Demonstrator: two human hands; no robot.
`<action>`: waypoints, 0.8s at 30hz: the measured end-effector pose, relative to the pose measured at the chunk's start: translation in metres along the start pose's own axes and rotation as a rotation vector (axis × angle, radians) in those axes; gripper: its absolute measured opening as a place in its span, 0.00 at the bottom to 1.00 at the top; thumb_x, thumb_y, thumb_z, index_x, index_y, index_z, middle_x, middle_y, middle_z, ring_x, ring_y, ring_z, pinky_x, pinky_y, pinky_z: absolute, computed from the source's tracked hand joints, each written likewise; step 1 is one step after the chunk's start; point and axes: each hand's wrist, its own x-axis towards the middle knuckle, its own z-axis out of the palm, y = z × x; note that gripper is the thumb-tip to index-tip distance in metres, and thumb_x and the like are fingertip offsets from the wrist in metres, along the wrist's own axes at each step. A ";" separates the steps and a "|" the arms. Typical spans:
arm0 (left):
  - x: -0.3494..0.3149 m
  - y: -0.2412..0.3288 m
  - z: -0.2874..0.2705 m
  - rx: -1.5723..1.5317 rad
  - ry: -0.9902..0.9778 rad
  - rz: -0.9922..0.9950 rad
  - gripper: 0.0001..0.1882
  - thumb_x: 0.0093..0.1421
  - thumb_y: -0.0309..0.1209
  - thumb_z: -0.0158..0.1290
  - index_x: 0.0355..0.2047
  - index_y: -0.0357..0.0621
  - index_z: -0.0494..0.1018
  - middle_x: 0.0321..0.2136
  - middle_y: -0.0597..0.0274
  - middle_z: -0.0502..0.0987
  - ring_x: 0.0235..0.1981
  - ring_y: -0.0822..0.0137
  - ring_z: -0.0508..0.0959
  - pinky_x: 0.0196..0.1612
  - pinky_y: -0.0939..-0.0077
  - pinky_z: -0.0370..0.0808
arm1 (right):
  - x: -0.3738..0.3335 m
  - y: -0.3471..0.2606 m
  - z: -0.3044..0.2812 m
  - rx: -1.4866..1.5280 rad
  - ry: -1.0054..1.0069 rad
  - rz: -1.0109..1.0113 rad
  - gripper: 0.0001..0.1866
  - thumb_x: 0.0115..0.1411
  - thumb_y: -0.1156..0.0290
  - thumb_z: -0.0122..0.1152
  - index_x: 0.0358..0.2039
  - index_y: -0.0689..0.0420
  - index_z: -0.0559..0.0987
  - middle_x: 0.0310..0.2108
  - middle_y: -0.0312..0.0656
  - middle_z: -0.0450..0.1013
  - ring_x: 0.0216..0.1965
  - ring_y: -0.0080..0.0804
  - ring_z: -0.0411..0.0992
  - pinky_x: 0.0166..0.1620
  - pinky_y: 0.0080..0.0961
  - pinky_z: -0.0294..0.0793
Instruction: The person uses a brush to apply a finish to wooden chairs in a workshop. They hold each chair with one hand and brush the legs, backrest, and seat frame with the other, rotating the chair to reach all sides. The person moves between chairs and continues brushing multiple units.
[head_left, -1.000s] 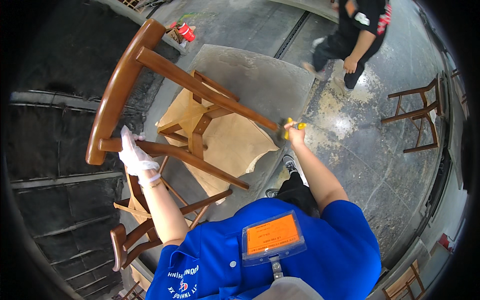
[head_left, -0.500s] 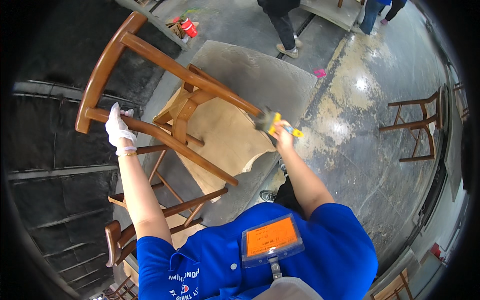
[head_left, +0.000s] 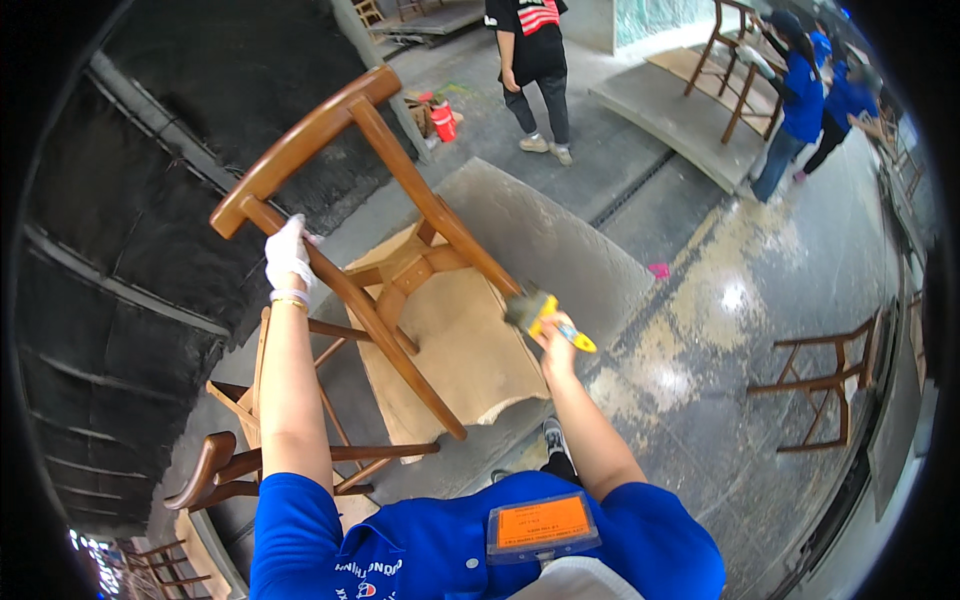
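Observation:
A brown wooden chair frame (head_left: 350,290) is tipped over in front of me, its curved top rail at the upper left. My left hand (head_left: 290,258), in a white glove, is wrapped around one of its long posts just below that rail. My bare right hand (head_left: 558,350) grips a wide paintbrush (head_left: 545,308) with a yellow handle. The dark bristles meet the lower end of the chair's other long post. Beneath the chair lies a tan cardboard sheet (head_left: 480,350) on a grey platform (head_left: 530,215).
A second brown chair (head_left: 205,465) stands close by my left arm. Another chair (head_left: 830,385) is on the floor at the right. Far off, people in blue shirts (head_left: 803,100) work beside a chair on a platform, and a person in black (head_left: 535,70) stands near a red container (head_left: 443,122).
The view has tilted up, bringing more of the far room and other people into sight. Both hands keep their holds, and the brush stays at the post's end.

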 end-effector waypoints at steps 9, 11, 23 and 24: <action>-0.042 0.022 0.008 0.134 0.087 -0.035 0.19 0.61 0.40 0.59 0.19 0.40 0.77 0.15 0.60 0.76 0.18 0.65 0.75 0.28 0.66 0.71 | 0.039 -0.060 0.113 -0.290 -0.032 -0.550 0.06 0.62 0.78 0.68 0.38 0.58 0.80 0.47 0.38 0.76 0.48 0.27 0.73 0.51 0.31 0.76; -0.052 0.030 0.009 0.135 0.089 -0.058 0.17 0.61 0.40 0.59 0.22 0.39 0.77 0.16 0.60 0.76 0.19 0.66 0.76 0.28 0.66 0.71 | 0.026 -0.109 0.197 -0.296 -0.320 -0.910 0.04 0.64 0.78 0.66 0.33 0.57 0.80 0.64 0.53 0.73 0.63 0.43 0.72 0.65 0.39 0.69; -0.039 0.006 0.011 0.016 0.118 0.037 0.16 0.63 0.38 0.60 0.34 0.34 0.79 0.22 0.56 0.81 0.23 0.63 0.80 0.29 0.61 0.75 | -0.091 -0.151 0.408 -0.295 -1.364 -0.967 0.08 0.51 0.84 0.66 0.27 0.54 0.84 0.61 0.54 0.76 0.62 0.44 0.76 0.61 0.31 0.74; -0.040 0.006 0.012 -0.051 0.057 0.105 0.15 0.64 0.37 0.60 0.36 0.34 0.79 0.23 0.56 0.81 0.23 0.64 0.80 0.28 0.62 0.74 | -0.085 -0.156 0.407 -0.242 -1.341 -0.875 0.07 0.53 0.84 0.66 0.27 0.57 0.84 0.57 0.55 0.78 0.61 0.45 0.76 0.63 0.31 0.71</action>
